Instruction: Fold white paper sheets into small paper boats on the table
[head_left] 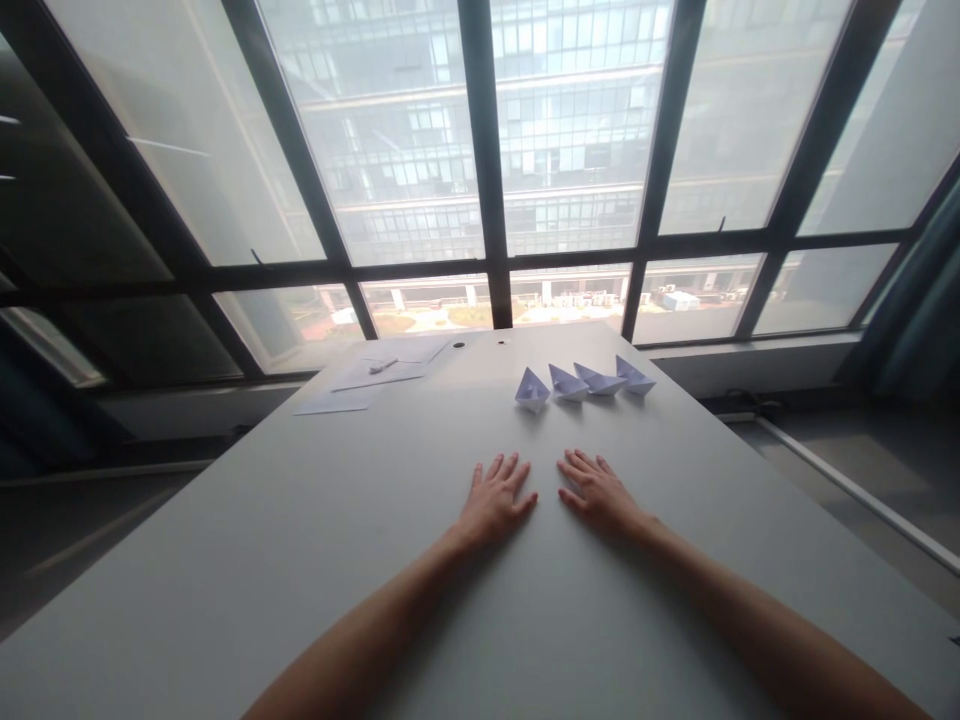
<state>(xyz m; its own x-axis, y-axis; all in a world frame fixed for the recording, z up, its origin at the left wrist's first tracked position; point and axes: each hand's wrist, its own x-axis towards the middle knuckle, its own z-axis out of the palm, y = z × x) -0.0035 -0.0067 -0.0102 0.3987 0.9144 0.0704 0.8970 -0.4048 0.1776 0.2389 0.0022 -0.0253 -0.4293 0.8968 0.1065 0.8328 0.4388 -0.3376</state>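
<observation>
Head view: both the left hand (496, 497) and right hand (598, 494) are laid flat, fingers spread, empty, on the table (300, 560), near four folded paper boats (583, 383), so a pause between folds is judged, a far-left paper sheet (335, 403) being needed next.

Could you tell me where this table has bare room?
Bare: the near table left of the left hand, and right of the right hand. Crowded: four paper boats ahead, paper sheets at far left.

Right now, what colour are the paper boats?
White with a faint lilac tint: paper boats, beyond both flat hands, in the head view.
</observation>
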